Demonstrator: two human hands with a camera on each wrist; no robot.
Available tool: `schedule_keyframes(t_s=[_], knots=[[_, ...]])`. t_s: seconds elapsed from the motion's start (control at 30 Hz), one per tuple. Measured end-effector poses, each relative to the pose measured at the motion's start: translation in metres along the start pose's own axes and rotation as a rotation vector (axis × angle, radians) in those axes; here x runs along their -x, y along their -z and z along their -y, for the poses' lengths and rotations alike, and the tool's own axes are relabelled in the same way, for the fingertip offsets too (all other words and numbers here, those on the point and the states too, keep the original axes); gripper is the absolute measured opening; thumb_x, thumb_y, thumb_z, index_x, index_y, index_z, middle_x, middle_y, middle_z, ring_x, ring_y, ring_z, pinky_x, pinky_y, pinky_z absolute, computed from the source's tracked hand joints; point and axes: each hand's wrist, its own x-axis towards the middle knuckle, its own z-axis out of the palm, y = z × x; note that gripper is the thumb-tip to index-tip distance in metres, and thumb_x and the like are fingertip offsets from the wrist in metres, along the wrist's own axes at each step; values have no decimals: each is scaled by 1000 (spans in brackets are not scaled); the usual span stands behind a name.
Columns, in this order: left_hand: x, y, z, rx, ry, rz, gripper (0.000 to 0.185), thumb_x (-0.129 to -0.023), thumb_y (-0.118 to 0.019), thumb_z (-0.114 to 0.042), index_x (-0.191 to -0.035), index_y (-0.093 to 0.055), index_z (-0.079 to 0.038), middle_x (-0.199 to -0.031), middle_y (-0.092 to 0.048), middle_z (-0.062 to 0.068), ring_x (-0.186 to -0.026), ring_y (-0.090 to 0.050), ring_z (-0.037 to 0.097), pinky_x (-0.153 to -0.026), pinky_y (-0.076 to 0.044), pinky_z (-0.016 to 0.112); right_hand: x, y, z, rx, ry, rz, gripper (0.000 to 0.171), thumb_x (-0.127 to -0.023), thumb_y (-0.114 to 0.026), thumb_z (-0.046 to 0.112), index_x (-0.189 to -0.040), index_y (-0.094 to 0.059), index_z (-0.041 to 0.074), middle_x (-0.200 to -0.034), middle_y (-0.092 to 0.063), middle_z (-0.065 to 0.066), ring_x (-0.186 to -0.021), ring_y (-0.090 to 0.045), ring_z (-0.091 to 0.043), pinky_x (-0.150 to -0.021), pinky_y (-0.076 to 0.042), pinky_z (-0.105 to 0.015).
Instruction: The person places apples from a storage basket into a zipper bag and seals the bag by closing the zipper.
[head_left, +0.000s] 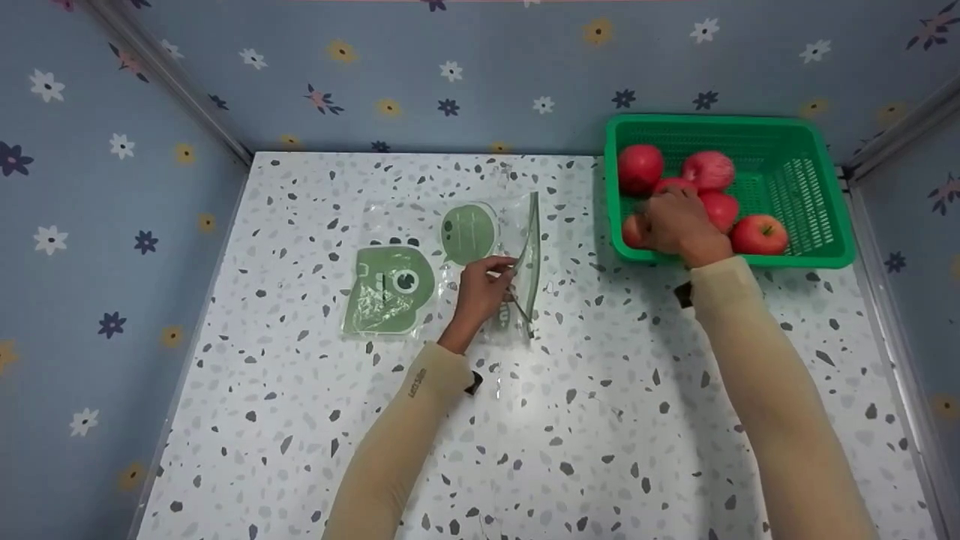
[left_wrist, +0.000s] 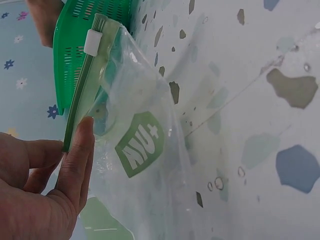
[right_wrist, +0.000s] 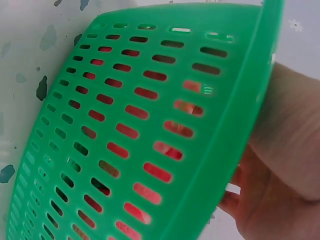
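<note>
My left hand (head_left: 484,289) pinches the green zip edge of a clear plastic zip bag (head_left: 469,234) between thumb and fingers. In the left wrist view the white slider (left_wrist: 93,42) sits toward the far end of that zip strip. The bag has green cartoon prints and lies on the table, its zip side raised. My right hand (head_left: 682,225) reaches down into a green basket (head_left: 806,259), over the red apples at its left end. One apple (head_left: 635,231) shows beside its fingers; I cannot tell whether they grip it. The basket wall hides most of the fingers in the right wrist view.
More apples stand in the basket, one (head_left: 759,235) near its front wall and another (head_left: 640,169) in the back left corner. The basket sits at the back right of the speckled table (head_left: 600,450). Flowered panels (head_left: 495,75) enclose the back and sides.
</note>
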Motion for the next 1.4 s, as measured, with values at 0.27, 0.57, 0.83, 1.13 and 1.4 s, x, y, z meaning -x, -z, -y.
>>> schedule_keyframes(t_s=[0.27, 0.57, 0.83, 1.13, 1.4], knots=[[-1, -1, 1, 0, -15, 0, 23, -102, -64, -3, -122, -74, 2, -109, -70, 20, -71, -63, 9, -66, -62, 25, 9, 7, -2, -54, 30, -78, 24, -82, -72, 9, -68, -52, 8, -69, -52, -12, -113, -53, -41, -107, -39, -62], [-1, -1, 4, -8, -27, 2, 23, -102, -63, -3, -122, -74, 1, -108, -70, 20, -72, -67, 13, -66, -62, 26, 21, 21, 7, -15, 77, -194, 27, -79, -85, 17, -79, -60, 7, -84, -63, -17, -112, -52, -42, -99, -43, -62], [-1, -1, 4, -8, -25, 5, 23, -102, -63, -2, -123, -73, 1, -108, -70, 20, -70, -69, 13, -66, -63, 27, 32, 36, 22, 1, 111, -285, 36, -78, -91, 22, -92, -63, 5, -96, -67, -22, -123, -50, -44, -109, -40, -65], [-2, -1, 5, -9, -36, 4, 23, -102, -63, -2, -122, -74, 1, -108, -70, 20, -71, -66, 12, -65, -63, 26, 37, 45, 35, 52, 140, -357, 40, -76, -92, 24, -95, -64, 4, -102, -68, -22, -125, -51, -43, -104, -44, -64], [-2, -1, 4, 27, -24, 5, 23, -102, -63, -1, -122, -73, 2, -106, -69, 20, -66, -65, 10, -64, -62, 26, 39, 48, 52, 61, 196, -396, 43, -76, -93, 27, -100, -65, 4, -100, -67, -20, -123, -52, -43, -103, -45, -63]])
